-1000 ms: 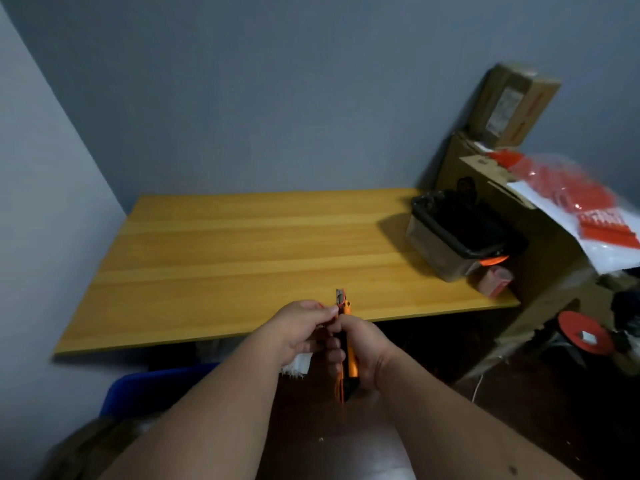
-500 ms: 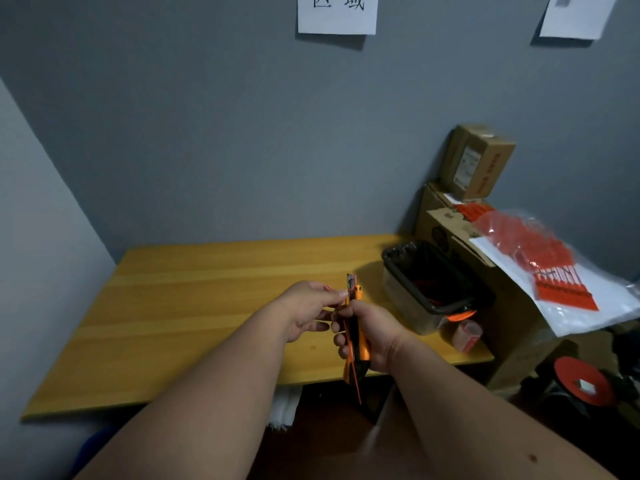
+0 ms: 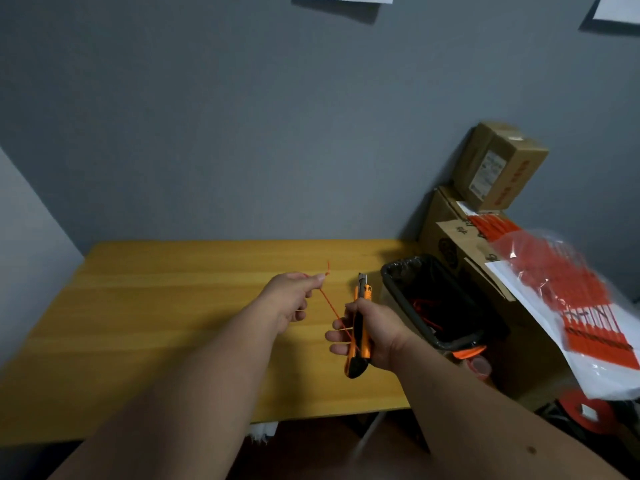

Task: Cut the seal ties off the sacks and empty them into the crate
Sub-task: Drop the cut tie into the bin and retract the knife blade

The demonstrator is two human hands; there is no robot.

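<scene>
Above the smooth wooden table [image 3: 145,327], the left hand [image 3: 291,299] pinches a thin orange tie [image 3: 327,297] between its fingertips. The right hand [image 3: 375,336] clenches an orange-and-black utility knife [image 3: 360,329], blade up, beside a black-lined bin [image 3: 398,271].

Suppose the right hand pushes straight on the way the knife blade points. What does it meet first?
Probably nothing near: the right hand aims the knife up and away over the table, toward the grey wall. Depth is unclear.
</scene>
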